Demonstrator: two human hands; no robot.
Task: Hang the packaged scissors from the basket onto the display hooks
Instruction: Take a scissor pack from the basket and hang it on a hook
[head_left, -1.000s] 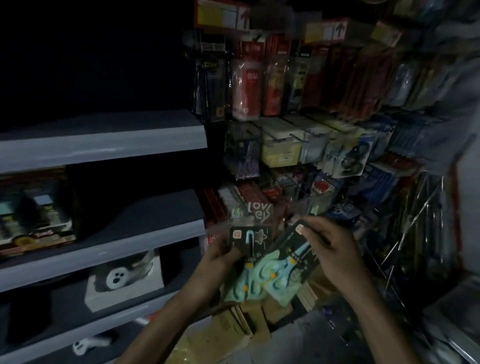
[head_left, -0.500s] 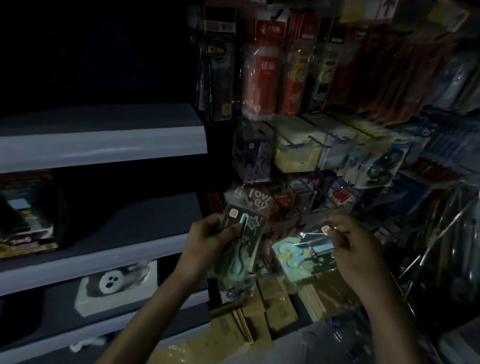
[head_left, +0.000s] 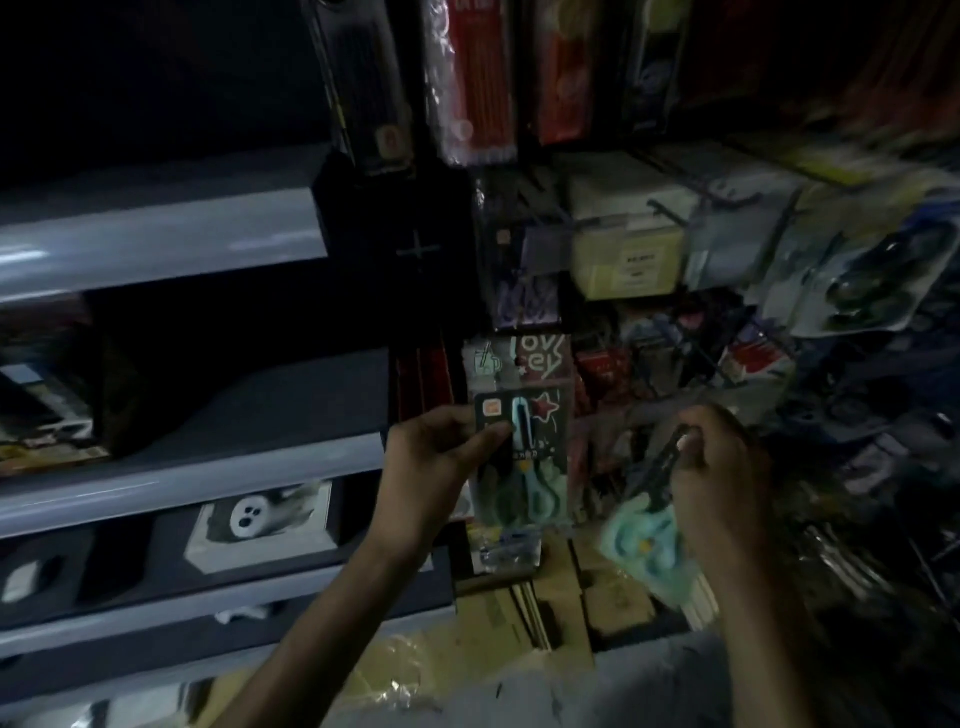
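**Two scissor packs held before the hook wall**

The left scissors pack (head_left: 519, 457) stands upright in front of the hanging goods. The left hand (head_left: 436, 467) pinches its upper left edge, thumb across the dark card. Its long axis runs vertically, with the blade tips up and the mint handles down. Half a second ago this pack leaned to one side and sat lower; it is now straighter and covers the lower part of a hanging "lovely" packet (head_left: 537, 358).

The right scissors pack (head_left: 649, 530) is gripped at its top end by the curled fingers of the right hand (head_left: 722, 467). It slants, with the top end up and right and the mint handles down and left, and it is blurred. Earlier its printed face showed almost flat to the camera; now it is turned more edge-on. The two packs are apart.

The display rack (head_left: 675, 332) fills the right side with hanging packets, dim and smeared. Grey shelves (head_left: 156, 244) run along the left, and one holds a white box (head_left: 260, 519). Flattened cardboard (head_left: 550, 608) lies below the hands. The room is dark.
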